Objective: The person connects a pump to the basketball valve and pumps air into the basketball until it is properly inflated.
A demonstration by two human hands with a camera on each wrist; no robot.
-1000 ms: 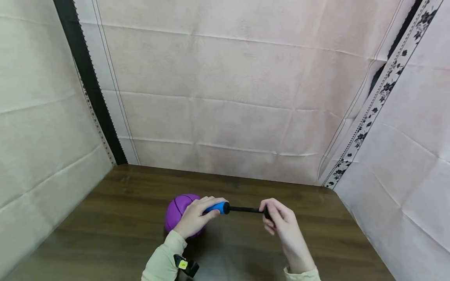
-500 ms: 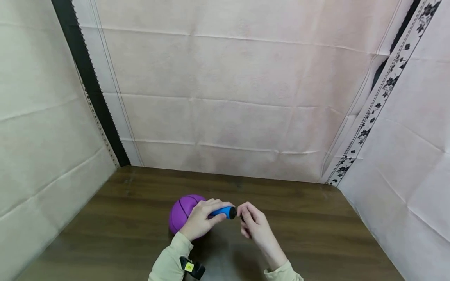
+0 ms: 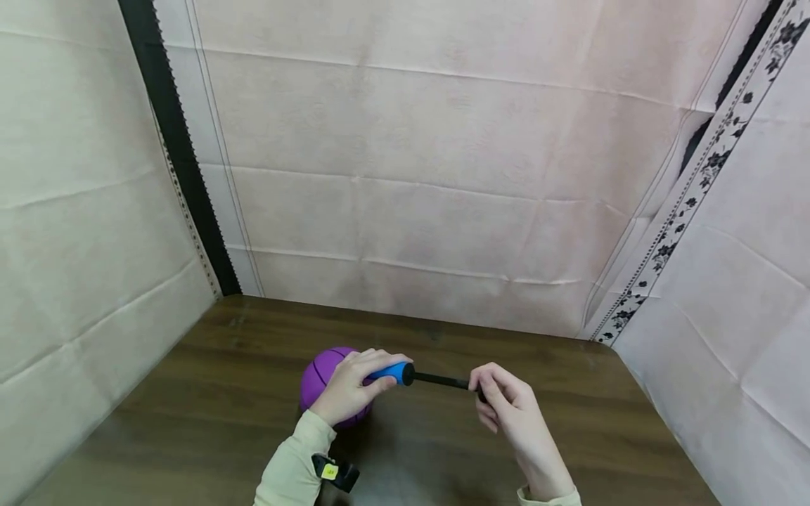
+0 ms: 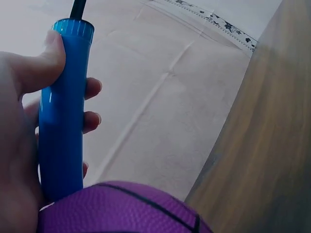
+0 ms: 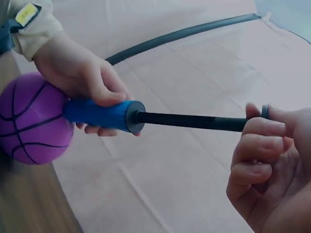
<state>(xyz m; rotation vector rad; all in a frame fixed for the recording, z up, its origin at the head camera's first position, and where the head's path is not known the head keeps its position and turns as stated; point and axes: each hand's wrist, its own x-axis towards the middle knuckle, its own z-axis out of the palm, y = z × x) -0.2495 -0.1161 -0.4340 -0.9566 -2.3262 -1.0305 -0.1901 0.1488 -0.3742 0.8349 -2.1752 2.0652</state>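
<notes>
A blue hand pump (image 5: 97, 114) lies level with one end against a purple ball (image 5: 31, 121) marked with black basketball lines. My left hand (image 3: 351, 386) grips the pump's barrel (image 4: 63, 121), thumb along one side and fingertips showing on the other. The black pump rod (image 5: 194, 120) stands drawn far out of the barrel. At its far end my right hand (image 3: 509, 404) pinches the black handle, fingers curled, as the right wrist view shows. Where pump meets ball, any needle is hidden. In the head view the left hand covers part of the ball.
Ball and hands are over a brown wooden table (image 3: 221, 422). Pale creased cloth (image 3: 405, 176) hangs behind it, with cloth panels on both sides too. A black wrist camera (image 3: 338, 472) is strapped over the left sleeve.
My right hand pushed the pump rod in toward the barrel half a second ago, then drew it back out to the right. The left hand keeps its grip beside the ball.
</notes>
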